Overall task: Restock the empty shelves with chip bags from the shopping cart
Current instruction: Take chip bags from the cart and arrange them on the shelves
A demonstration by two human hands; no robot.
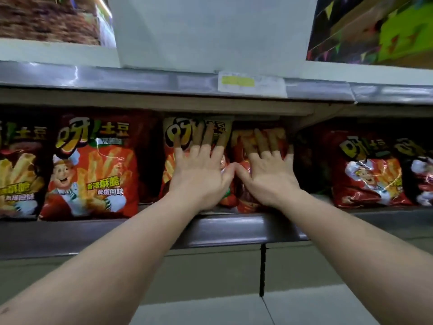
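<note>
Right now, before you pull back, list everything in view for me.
Chip bags: at least six, red with yellow lettering, upright in a row on the middle shelf; the leftmost and rightmost are cut off. One stands far left, one left of centre, one under the left hand, one under the right hand, two at right.
Shelf edge: one, grey metal, below the bags.
Price label: one, white and yellow, on the upper shelf rail.
Hands: left and right, fingers straight, each pressing flat on a bag.

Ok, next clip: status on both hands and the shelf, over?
Left hand and right hand flat, fingers straight, each pressing a red foil chip bag into the grey metal shelf. Nothing in the way.
</note>
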